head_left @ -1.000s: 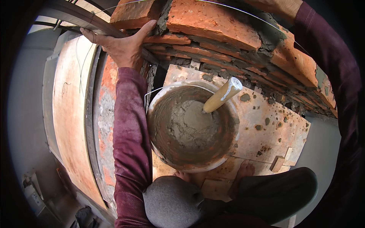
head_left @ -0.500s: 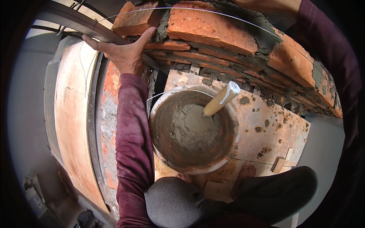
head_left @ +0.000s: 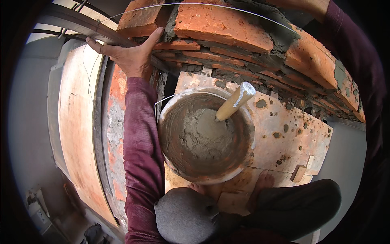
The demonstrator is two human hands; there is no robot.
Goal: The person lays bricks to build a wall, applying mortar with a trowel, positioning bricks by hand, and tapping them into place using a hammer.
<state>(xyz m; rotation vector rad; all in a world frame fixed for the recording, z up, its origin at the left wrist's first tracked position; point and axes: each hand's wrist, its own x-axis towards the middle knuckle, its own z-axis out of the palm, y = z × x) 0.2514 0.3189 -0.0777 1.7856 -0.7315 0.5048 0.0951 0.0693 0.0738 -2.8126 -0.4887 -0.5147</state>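
My left hand rests against a long rail at the upper left, fingers spread and thumb extended toward the red bricks. A thin white line crosses in front of those bricks. At the top right, my right hand reaches over the brickwork; its fingers are hidden or out of frame, so what it holds is unclear. Below both hands stands a round bucket of grey mortar, with a thick pale wooden handle standing slanted in it and a wire bail.
The bucket stands on mortar-spotted boards, where my bare feet are, with small wooden blocks at the right. A tall plywood sheet and a brick-and-concrete edge run along the left. Dark bars cross the upper left corner.
Both hands hold roughly the same places, with only slight shifts of the fingers and right wrist. The whole view bobbed a little down, then back up; the bucket looks unchanged.
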